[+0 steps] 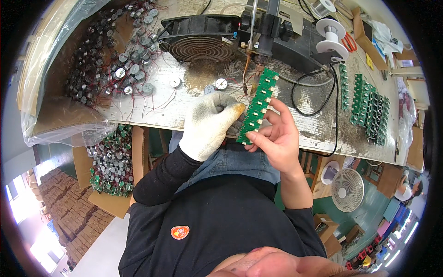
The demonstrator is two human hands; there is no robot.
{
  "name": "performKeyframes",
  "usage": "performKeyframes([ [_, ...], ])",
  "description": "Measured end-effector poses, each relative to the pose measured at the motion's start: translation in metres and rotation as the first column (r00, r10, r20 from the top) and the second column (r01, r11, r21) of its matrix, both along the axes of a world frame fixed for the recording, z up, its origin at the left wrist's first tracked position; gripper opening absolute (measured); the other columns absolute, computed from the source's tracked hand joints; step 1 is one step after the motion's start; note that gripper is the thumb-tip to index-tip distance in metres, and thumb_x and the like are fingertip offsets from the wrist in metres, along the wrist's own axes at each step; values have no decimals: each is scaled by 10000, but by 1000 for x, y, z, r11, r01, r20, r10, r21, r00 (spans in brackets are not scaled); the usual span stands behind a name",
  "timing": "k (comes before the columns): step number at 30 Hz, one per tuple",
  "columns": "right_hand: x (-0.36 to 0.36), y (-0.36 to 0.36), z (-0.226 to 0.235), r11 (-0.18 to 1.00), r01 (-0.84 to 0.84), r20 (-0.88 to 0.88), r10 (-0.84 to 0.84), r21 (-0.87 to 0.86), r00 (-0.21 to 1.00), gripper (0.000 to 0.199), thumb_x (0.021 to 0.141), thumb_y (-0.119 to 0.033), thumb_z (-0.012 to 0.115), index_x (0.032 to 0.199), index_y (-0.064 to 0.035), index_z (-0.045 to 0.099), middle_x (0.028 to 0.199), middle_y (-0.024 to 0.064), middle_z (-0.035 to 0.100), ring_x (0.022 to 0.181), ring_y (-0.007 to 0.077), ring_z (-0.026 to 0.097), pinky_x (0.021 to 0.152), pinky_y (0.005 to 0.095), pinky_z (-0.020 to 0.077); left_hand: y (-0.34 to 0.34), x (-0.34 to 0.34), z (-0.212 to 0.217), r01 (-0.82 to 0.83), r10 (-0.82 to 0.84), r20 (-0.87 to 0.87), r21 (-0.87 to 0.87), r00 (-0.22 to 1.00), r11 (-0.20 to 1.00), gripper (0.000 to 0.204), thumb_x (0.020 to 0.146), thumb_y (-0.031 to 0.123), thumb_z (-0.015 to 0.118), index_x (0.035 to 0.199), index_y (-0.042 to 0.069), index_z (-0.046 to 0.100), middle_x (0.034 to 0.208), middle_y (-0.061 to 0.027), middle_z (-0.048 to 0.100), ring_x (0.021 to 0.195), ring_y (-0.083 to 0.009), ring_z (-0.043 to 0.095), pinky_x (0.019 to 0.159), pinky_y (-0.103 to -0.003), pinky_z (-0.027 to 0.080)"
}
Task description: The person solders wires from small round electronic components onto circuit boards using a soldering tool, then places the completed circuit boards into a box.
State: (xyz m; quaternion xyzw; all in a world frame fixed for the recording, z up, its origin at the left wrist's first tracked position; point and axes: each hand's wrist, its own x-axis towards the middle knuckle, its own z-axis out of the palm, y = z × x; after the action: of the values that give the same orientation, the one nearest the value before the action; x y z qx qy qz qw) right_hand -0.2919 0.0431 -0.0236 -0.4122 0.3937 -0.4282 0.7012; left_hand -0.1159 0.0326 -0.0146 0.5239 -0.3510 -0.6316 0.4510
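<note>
A long green circuit board strip (259, 107) with small white connectors along its edge is tilted upright in my bare right hand (277, 138), thumb and fingers gripping its lower end. My left hand (210, 121), in a white work glove with stained fingertips, is closed right beside the strip's left edge. Whatever its fingers pinch is hidden. Just above them is the copper-coloured tip of a soldering iron (245, 85) mounted on a stand (267, 41). A few small round metal motors (221, 83) lie on the bench beyond the gloved hand.
Many wired motors (134, 69) heap at the left. A black fan (200, 41) stands at the back, beside wire spools (330, 34). More green strips (369, 108) lie at the right near a looped black cable (295, 99). A cardboard box (110, 166) holds finished-looking parts below the bench edge.
</note>
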Motion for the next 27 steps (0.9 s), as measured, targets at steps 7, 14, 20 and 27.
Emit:
performKeyframes([
  [7,0,-1,0,1000,3,11,-3,-24,1000,687,800,101,621,1373,-26,263,1078,169,561,693,190,666,546,240,545,-3,-3,6,-12,13,-7,23,1000,1000,152,882,131,606,926,-14,598,747,-47,617,627,-91,597,536,-216,486],
  [14,0,-3,5,1000,7,2,-7,-26,1000,683,801,100,620,1371,-25,264,1076,166,560,690,185,665,542,235,543,-6,-3,11,-10,11,-32,40,999,999,149,880,127,608,926,-14,600,737,-48,616,626,-90,600,540,-217,489],
  [20,3,-2,1,1000,-5,-16,5,-3,1000,682,799,100,622,1368,-26,267,1075,162,559,687,185,663,540,238,544,-3,0,5,-41,47,-77,78,996,996,157,885,134,606,933,-15,596,781,-59,626,646,-104,615,550,-233,503],
  [27,1,2,3,997,80,-37,-79,14,996,729,767,125,631,1377,-25,261,1062,172,567,673,193,658,519,253,548,9,6,3,-34,89,272,-201,958,979,223,816,109,697,966,-24,599,874,-70,632,730,-98,583,639,-224,469],
])
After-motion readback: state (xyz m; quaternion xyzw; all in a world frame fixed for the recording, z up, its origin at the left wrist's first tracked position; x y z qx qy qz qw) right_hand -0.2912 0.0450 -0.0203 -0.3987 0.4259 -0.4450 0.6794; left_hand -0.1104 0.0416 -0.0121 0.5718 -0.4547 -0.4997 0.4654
